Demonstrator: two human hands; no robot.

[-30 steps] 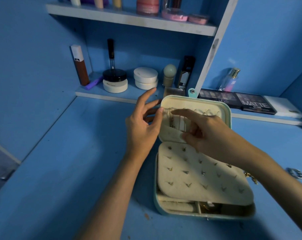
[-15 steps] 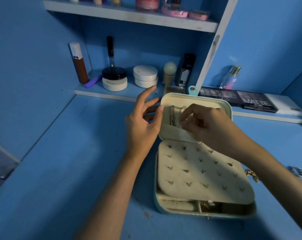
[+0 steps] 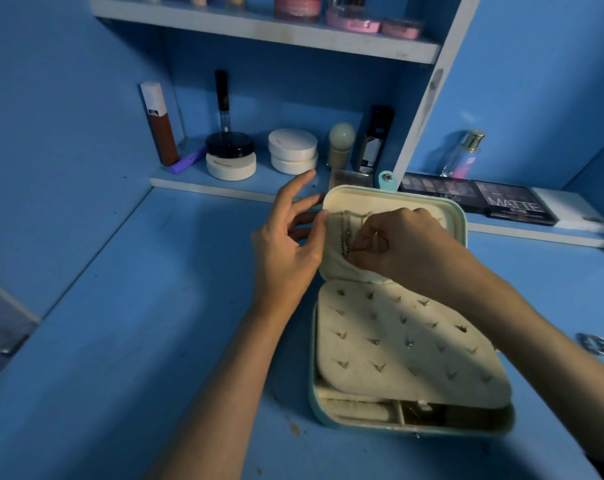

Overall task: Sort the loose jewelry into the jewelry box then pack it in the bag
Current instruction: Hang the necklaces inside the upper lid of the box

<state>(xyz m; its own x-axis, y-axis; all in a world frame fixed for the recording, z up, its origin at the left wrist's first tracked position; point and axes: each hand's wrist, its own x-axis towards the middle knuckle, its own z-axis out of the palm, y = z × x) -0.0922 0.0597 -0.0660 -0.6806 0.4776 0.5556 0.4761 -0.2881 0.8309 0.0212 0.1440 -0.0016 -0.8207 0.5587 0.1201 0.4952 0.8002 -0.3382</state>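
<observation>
Ideally, the left hand [image 3: 286,251], fingers spread, is bracing the lid [image 3: 449,209] at nine o'clock while the right hand [image 3: 408,247], pinching the chain [image 3: 345,233], is easing it gently into the pocket [image 3: 335,265].

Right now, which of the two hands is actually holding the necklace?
The right hand: its curled fingers pinch the necklace inside the jewelry box lid. The left hand has straight, spread fingers, its thumb only touching the lid's edge.
</observation>
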